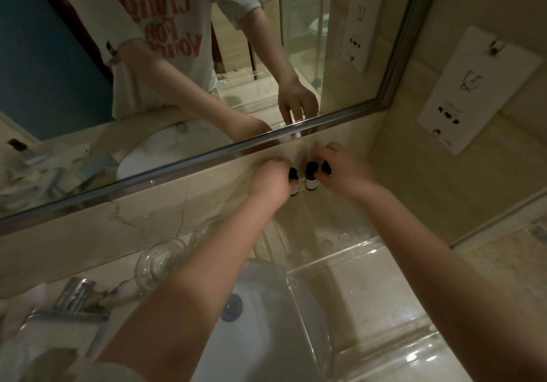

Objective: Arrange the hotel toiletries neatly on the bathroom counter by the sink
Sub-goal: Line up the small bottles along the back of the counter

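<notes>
Three small toiletry bottles with black caps stand in a row against the back wall of the marble counter, under the mirror frame. My left hand (270,179) is curled around the left bottle (293,176). The middle bottle (311,178) stands upright between my hands, its pale label showing. My right hand (343,168) has its fingers closed on the right bottle (326,167), of which only the black cap shows. Both forearms reach over the sink.
A white sink basin (260,316) with a dark drain lies below my arms. A clear acrylic tray (370,293) sits to the right. Two upturned glasses (161,263) stand on the left, near a chrome faucet (75,295). A wall socket plate (479,91) is on the right.
</notes>
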